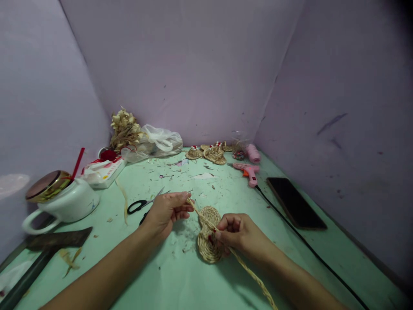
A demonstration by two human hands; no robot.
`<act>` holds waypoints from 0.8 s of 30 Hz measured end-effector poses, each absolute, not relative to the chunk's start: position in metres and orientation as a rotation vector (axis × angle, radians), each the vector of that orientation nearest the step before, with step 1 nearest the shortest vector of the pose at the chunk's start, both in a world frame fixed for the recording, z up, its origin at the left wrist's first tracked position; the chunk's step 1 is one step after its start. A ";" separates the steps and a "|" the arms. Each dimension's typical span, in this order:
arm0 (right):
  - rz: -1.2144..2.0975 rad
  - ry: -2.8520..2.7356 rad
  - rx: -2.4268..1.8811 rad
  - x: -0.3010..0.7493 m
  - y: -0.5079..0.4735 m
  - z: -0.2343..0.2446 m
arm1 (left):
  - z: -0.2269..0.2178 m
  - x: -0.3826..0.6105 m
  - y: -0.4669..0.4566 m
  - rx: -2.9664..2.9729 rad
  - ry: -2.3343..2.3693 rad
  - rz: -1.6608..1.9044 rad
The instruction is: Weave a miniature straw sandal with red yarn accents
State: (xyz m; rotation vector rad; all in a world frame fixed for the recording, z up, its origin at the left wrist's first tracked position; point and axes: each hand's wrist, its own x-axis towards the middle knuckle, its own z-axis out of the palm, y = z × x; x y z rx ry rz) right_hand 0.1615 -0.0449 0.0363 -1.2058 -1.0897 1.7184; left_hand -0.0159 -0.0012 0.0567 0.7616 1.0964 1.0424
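A pale braided straw cord (pixel 247 268) stretches between my hands and trails off toward the lower right. My left hand (pixel 171 211) pinches one end of it between thumb and fingers. Farther along, my right hand (pixel 237 230) is closed on the same cord. Just below the cord lies a coiled straw piece shaped like a small shoe sole (pixel 209 213), partly covered by my right fingers. A dark red spot shows on its lower coil. Whether my right fingers also touch this piece, I cannot tell. Black-handled scissors (pixel 138 206) lie partly behind my left hand.
Small woven straw slippers (pixel 214 154) sit at the back wall beside a pink thread spool (pixel 253 153). A pink glue gun (pixel 247 170) and a phone (pixel 295 202) lie right. At left are a white mug (pixel 72 200), a hammer-like tool (pixel 60 239) and a tissue pack (pixel 105 172).
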 end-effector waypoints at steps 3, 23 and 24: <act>1.735 -1.141 -1.214 0.162 -0.046 0.037 | 0.055 -0.016 0.001 0.790 1.120 1.044; 2.174 -0.850 -0.843 0.166 -0.048 0.041 | 0.045 -0.002 -0.006 0.911 1.171 1.178; 2.164 -0.854 -0.839 0.165 -0.048 0.040 | 0.046 0.001 -0.010 0.933 1.172 1.159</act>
